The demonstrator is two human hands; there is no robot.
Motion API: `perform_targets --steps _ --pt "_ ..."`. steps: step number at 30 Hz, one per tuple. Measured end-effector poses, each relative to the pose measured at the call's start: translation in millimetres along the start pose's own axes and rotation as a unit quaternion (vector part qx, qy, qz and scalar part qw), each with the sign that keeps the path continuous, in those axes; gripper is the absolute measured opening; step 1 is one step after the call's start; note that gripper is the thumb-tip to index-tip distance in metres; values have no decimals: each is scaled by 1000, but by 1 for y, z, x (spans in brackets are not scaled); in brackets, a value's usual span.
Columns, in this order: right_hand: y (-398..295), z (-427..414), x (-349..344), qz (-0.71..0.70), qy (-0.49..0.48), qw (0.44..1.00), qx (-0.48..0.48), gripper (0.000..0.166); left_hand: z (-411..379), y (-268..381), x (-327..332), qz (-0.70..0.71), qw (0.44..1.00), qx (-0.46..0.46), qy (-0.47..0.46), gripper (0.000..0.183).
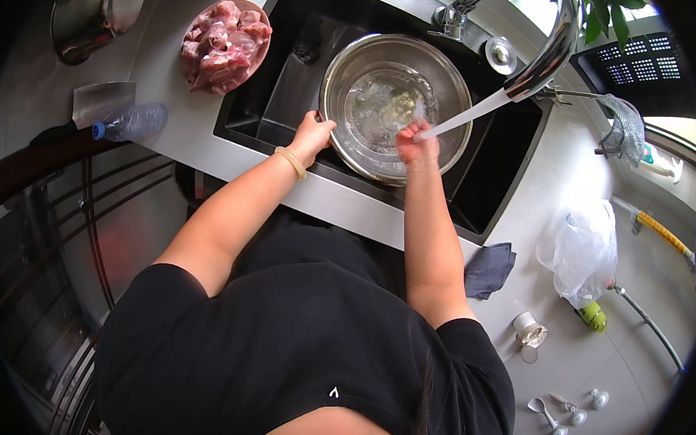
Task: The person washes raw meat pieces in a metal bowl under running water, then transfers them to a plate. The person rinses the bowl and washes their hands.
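Note:
My left hand grips the near left rim of a stainless steel basin, thumb on top of the edge. The basin stands in a black sink and holds churning, clear water with a pale patch near its middle. Over the basin's right side, my right hand is at the stream of water from the chrome faucet. Its fingers look curled and blurred; whether something is inside them cannot be made out. Left of the sink, raw meat chunks are heaped on a pinkish plate.
A plastic bottle lies by a cleaver on the left, below a metal pot. On the right are a dark folded cloth, a white plastic bag and a mesh cloth. The countertop edge runs before me.

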State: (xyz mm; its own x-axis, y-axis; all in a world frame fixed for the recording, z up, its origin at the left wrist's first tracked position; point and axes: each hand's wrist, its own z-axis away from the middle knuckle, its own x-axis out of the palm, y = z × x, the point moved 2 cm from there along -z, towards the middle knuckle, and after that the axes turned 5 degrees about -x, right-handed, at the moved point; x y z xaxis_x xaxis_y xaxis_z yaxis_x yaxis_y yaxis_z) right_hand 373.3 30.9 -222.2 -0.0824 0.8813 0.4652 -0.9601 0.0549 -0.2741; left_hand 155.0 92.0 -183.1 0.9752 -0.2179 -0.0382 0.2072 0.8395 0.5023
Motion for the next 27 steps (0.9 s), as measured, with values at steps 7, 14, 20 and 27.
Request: perform_targets --steps 7,14,20,27 --pt "7 3 -3 63 1 996 68 10 -23 -10 5 -151 988 -4 -19 30" --pt "-1 -8 -20 69 12 995 67 9 -27 9 -2 -143 981 -80 -109 22" --pt "-23 5 -19 445 18 887 120 16 -47 26 16 -168 966 -73 -182 38" --pt "-84 -139 -72 322 115 926 -161 14 -50 31 37 -185 980 15 -78 62"
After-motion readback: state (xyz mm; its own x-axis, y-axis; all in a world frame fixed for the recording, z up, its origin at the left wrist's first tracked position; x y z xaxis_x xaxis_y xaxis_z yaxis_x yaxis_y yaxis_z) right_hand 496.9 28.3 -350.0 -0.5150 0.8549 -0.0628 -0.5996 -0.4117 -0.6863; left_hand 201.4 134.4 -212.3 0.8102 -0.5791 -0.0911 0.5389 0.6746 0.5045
